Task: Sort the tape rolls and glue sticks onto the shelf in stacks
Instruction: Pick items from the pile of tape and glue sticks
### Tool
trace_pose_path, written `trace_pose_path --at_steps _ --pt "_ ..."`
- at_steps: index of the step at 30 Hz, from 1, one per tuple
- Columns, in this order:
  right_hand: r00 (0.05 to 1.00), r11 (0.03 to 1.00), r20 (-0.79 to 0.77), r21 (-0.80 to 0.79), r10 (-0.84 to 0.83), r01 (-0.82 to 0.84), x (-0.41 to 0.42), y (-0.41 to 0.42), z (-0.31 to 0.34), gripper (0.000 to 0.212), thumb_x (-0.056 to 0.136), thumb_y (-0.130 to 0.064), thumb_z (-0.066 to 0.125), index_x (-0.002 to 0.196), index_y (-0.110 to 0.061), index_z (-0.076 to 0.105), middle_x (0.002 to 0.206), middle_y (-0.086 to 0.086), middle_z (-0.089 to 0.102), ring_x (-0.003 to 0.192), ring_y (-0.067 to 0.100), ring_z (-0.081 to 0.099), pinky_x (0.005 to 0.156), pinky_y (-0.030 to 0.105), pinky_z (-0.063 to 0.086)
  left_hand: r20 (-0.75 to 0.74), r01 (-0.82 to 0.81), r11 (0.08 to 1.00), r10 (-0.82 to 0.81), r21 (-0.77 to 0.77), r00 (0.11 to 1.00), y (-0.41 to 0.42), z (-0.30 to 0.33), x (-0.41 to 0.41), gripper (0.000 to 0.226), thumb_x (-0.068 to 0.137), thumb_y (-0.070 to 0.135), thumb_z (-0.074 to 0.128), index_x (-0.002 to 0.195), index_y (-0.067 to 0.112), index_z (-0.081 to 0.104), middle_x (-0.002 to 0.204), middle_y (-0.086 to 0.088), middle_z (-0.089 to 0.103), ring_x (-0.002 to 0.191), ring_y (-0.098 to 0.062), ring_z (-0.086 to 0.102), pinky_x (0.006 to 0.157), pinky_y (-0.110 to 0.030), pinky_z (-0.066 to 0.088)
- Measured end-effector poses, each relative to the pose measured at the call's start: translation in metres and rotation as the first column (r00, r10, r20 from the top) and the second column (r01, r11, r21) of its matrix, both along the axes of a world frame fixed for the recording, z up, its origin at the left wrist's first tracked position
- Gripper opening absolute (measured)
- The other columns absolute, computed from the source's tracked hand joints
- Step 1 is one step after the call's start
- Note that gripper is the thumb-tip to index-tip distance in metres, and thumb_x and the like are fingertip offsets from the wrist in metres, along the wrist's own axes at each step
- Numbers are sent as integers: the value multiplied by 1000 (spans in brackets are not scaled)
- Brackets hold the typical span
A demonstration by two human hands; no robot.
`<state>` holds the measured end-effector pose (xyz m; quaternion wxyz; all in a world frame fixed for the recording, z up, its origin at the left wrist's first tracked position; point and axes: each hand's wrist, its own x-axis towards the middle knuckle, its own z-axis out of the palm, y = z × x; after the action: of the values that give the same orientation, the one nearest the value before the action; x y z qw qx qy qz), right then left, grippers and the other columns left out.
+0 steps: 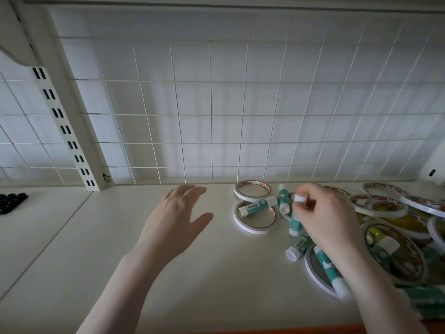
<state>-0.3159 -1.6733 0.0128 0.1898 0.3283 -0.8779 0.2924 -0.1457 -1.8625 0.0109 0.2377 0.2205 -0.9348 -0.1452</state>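
- Right hand (320,213) pinches a teal glue stick (295,222), centre right
- Left hand (178,213) spread flat above shelf (120,249)
- Tape rolls (252,191) and sticks heaped lower right
- Wire grid (240,104) behind; black items (9,202) far left

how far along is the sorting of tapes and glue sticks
Barely started: no stacks show on the shelf. The right hand holds one glue stick; the left hand hovers open. Still left is the jumbled pile of tape rolls and glue sticks at right.

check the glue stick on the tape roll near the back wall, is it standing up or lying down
Lying down: the glue stick rests on its side across the tape roll, white cap toward the back wall.
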Motion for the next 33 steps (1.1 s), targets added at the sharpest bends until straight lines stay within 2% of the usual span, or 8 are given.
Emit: trace_pose_path --at_steps 4,9,11,14,17,23,28,33 --pt "998 995 -58 -102 -1 -5 0 19 0 9 78 -7 67 84 -12 63 60 0 59 52 22 53 47 30 41 49 65 998 -65 -7 997 2 9 -23 48 89 40 55 134 25 45 134 9 47 121 -13 46 94 -27 38" --pt "993 983 -120 -182 -1 -21 5 35 1 12 76 -6 71 86 -9 65 66 0 61 54 17 57 46 23 45 125 166 985 -159 -43 979 15 13 -66 40 92 37 53 130 26 50 128 6 53 114 -15 50 82 -24 38" --pt "989 980 -146 -194 5 -33 6 38 0 13 75 -5 71 86 -8 66 66 -2 61 53 13 57 47 16 42 161 201 978 -190 -53 969 20 12 -83 39 92 34 53 130 25 51 127 4 54 113 -18 51 85 -27 41" --pt "987 977 -159 -207 19 -52 5 42 -3 14 75 -6 72 88 -8 66 65 -3 60 52 10 57 46 21 48 218 238 969 -218 -72 951 28 8 -107 39 91 30 53 130 26 51 124 0 55 112 -22 53 89 -34 44" --pt "987 973 -161 -226 19 -56 5 47 -7 13 76 -5 72 87 -9 66 63 -6 56 51 9 54 46 17 43 271 261 958 -223 -114 936 33 3 -124 35 89 27 55 124 23 55 121 0 58 109 -24 55 87 -34 45" --pt "985 964 -170 -256 24 -68 4 54 -12 12 77 -6 71 86 -11 65 62 -6 54 53 9 53 47 23 46 255 297 938 -247 -179 935 36 -10 -138 13 84 20 54 96 19 60 100 2 62 96 -25 57 69 -29 40" --pt "989 960 -148 -274 12 -53 1 59 -16 12 77 -7 71 87 -11 66 62 -8 54 54 7 53 48 17 44 259 269 927 -201 -261 945 39 -14 -145 14 86 26 54 97 21 62 97 6 61 94 -21 57 65 -28 41" --pt "989 957 -149 -283 23 -65 -2 60 -18 13 77 -8 72 89 -10 67 65 -7 57 56 7 55 49 18 46 253 258 940 -200 -222 946 42 -13 -146 24 82 17 55 104 24 62 105 6 60 96 -23 57 67 -27 42"
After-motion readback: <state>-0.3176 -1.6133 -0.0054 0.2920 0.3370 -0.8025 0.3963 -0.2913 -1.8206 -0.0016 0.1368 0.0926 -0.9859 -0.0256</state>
